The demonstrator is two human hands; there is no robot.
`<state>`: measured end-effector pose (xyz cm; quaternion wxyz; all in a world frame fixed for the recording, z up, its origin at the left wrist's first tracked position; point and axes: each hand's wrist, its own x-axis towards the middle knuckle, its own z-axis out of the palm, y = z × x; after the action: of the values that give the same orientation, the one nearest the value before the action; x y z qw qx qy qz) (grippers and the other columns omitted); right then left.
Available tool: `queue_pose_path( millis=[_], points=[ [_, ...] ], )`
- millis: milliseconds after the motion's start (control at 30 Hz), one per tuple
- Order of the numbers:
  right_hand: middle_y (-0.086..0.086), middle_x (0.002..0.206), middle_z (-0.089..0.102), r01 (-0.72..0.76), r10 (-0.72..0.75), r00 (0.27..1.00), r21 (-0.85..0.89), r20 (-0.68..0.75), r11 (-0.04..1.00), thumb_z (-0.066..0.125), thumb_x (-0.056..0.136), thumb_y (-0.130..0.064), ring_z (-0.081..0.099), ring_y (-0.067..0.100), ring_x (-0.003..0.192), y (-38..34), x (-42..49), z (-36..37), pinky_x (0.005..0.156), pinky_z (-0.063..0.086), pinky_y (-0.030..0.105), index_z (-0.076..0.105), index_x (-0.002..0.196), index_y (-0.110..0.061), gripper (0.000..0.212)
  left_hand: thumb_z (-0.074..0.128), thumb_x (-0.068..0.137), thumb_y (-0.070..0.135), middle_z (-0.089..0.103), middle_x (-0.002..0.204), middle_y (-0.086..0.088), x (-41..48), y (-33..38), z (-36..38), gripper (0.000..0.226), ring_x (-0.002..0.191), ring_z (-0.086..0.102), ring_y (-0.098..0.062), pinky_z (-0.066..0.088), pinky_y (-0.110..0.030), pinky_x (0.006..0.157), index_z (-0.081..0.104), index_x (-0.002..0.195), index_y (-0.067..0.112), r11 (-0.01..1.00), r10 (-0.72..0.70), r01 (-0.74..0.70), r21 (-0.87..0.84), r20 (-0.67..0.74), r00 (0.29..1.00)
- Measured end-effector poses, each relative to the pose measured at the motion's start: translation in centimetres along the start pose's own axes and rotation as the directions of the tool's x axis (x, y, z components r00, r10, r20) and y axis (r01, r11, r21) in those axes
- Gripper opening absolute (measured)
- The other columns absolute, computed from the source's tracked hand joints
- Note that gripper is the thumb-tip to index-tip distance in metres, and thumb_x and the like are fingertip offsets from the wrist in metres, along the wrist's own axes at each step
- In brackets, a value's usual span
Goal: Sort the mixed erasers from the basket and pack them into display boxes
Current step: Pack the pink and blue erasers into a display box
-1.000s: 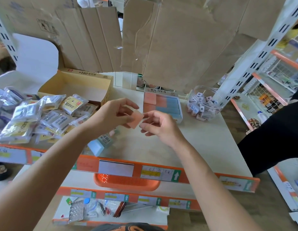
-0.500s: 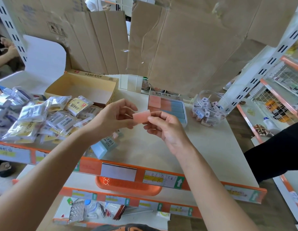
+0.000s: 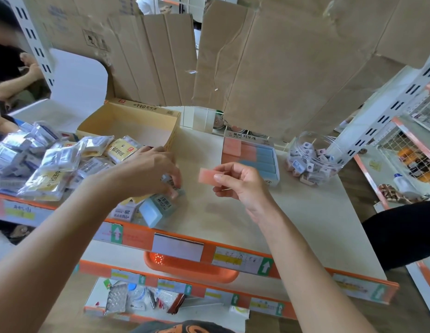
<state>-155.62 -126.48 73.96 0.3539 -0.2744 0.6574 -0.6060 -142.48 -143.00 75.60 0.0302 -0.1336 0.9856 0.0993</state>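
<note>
Head view — right hand (image 3: 242, 186) mid-air, fingers (image 3: 220, 177) pinching pink eraser (image 3: 207, 177) — left hand (image 3: 146, 171) grips wrapper (image 3: 170, 182).

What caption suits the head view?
Right hand pinches a pink eraser near the display box; left hand touches wrapped erasers.

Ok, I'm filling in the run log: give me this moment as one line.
right hand: holds pink eraser | left hand: at wrapped erasers, grip unclear | display box: pink and blue erasers inside
</note>
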Motion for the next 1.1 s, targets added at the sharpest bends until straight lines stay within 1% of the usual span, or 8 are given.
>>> queue_pose_path(
  millis=[233, 367, 433, 567, 767, 867, 1000, 1100],
  points=[
    [0.005, 0.072, 0.061, -0.006, 0.006, 1.000, 0.006, -0.004, 1.000, 0.058, 0.086, 0.005, 0.060, 0.008, 0.052, 0.3, -0.1, -0.1, 0.057, 0.054, 0.020, 0.063, 0.084, -0.011, 0.017, 0.065, 0.080, 0.043, 0.046, 0.101, 0.017, 1.0, -0.3, 0.6, 0.012, 0.109, 0.034, -0.006, 0.020, -0.026, 0.094, 0.062, 0.091, 0.040, 0.990, 0.079, -0.084, 0.111, 0.047, 0.996],
    [0.006, 0.077, 0.064, -0.016, 0.017, 1.000, 0.032, -0.023, 0.999, 0.059, 0.086, 0.004, 0.062, 0.010, 0.056, 0.5, -0.2, -0.7, 0.059, 0.055, 0.020, 0.064, 0.088, -0.010, 0.015, 0.069, 0.080, 0.032, 0.056, 0.087, 0.021, 0.8, -0.3, 0.3, 0.016, 0.089, 0.050, -0.001, 0.036, -0.020, 0.078, 0.054, 0.079, 0.039, 0.977, 0.081, -0.092, -0.192, -0.064, 0.995],
    [0.006, 0.079, 0.066, -0.023, 0.024, 1.000, 0.058, -0.009, 0.998, 0.060, 0.086, 0.003, 0.064, 0.011, 0.059, 0.4, -0.3, -1.0, 0.060, 0.055, 0.020, 0.066, 0.093, -0.009, 0.015, 0.068, 0.081, 0.019, 0.062, 0.081, 0.017, 0.7, 0.2, 0.0, 0.019, 0.079, 0.057, 0.003, 0.040, -0.013, 0.069, 0.055, 0.078, 0.033, 0.895, 0.042, -0.085, -0.438, -0.109, 0.993],
    [0.004, 0.080, 0.069, -0.022, 0.020, 1.000, 0.150, 0.016, 0.988, 0.058, 0.086, 0.002, 0.067, 0.013, 0.065, 0.2, -0.5, -1.5, 0.060, 0.053, 0.019, 0.066, 0.094, -0.009, 0.015, 0.058, 0.084, 0.000, 0.067, 0.082, -0.003, 1.2, 1.2, -0.2, 0.016, 0.072, 0.066, -0.010, 0.053, -0.024, 0.066, 0.059, 0.089, 0.015, 0.553, -0.094, -0.051, -0.832, -0.123, 0.988],
    [0.004, 0.078, 0.069, -0.026, 0.017, 0.999, 0.273, 0.034, 0.962, 0.056, 0.087, 0.002, 0.068, 0.015, 0.066, -0.1, -0.6, -1.8, 0.061, 0.053, 0.020, 0.064, 0.095, -0.006, 0.014, 0.050, 0.088, 0.000, 0.062, 0.071, -0.003, 1.8, 2.8, 0.2, 0.021, 0.061, 0.062, -0.009, 0.054, -0.019, 0.058, 0.061, 0.100, 0.014, 0.163, -0.157, -0.027, -0.986, -0.053, 0.986],
    [0.007, 0.081, 0.068, -0.049, 0.029, 0.997, 0.294, 0.074, 0.954, 0.054, 0.088, 0.002, 0.068, 0.015, 0.068, -0.3, -0.6, -1.7, 0.061, 0.053, 0.020, 0.062, 0.098, -0.003, 0.014, 0.051, 0.085, -0.006, 0.063, 0.069, 0.001, 2.1, 3.4, 0.7, 0.022, 0.063, 0.063, -0.009, 0.056, -0.021, 0.062, 0.060, 0.097, 0.010, 0.075, -0.126, -0.038, -0.996, -0.047, 0.991],
    [0.009, 0.087, 0.069, -0.103, 0.075, 0.993, 0.328, 0.096, 0.939, 0.053, 0.089, 0.001, 0.069, 0.017, 0.074, -0.4, -0.3, -1.9, 0.063, 0.054, 0.020, 0.062, 0.100, -0.004, 0.014, 0.051, 0.080, -0.020, 0.065, 0.076, -0.003, 2.5, 3.5, 1.2, 0.026, 0.071, 0.065, -0.011, 0.056, -0.022, 0.071, 0.055, 0.085, 0.006, 0.064, -0.109, -0.095, -0.993, -0.102, 0.989],
    [0.010, 0.090, 0.069, -0.201, 0.150, 0.976, 0.392, 0.156, 0.898, 0.051, 0.089, -0.001, 0.070, 0.020, 0.078, -0.6, -0.1, -2.2, 0.063, 0.055, 0.021, 0.061, 0.102, -0.002, 0.016, 0.061, 0.068, -0.009, 0.068, 0.077, -0.001, 2.6, 3.2, 1.3, 0.019, 0.079, 0.066, -0.013, 0.055, -0.022, 0.076, 0.054, 0.078, 0.006, 0.056, -0.074, -0.147, -0.987, -0.151, 0.986]
  ],
)
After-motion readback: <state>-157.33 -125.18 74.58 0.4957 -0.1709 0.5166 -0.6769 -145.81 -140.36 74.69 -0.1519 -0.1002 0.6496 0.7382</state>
